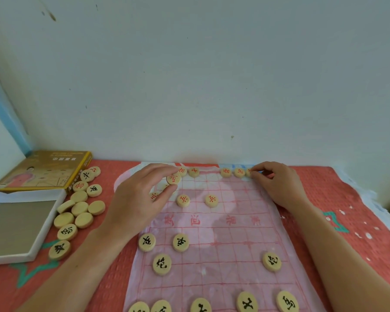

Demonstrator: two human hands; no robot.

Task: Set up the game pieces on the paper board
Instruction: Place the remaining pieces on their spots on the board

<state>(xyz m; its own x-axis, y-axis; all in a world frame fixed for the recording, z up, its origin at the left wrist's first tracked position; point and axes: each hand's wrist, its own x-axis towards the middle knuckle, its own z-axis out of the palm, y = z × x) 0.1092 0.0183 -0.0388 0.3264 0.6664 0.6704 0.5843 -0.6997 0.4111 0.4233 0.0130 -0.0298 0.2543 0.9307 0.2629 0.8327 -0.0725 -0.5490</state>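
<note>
A thin paper board (223,224) with a red grid lies on the red cloth. Round wooden pieces with red characters stand along its far row, and black-character pieces sit on the near half. My left hand (140,199) pinches a red-character piece (173,178) between thumb and forefinger, held just above the far left part of the board. My right hand (277,183) pinches another red piece (248,172) at the far right corner of the board. Two red soldier pieces (183,200) sit in the row below.
A heap of loose pieces (80,210), several face down, lies left of the board. Beside it are an open white box tray (20,226) and a gold box lid (45,170). A wall rises straight behind the board's far edge.
</note>
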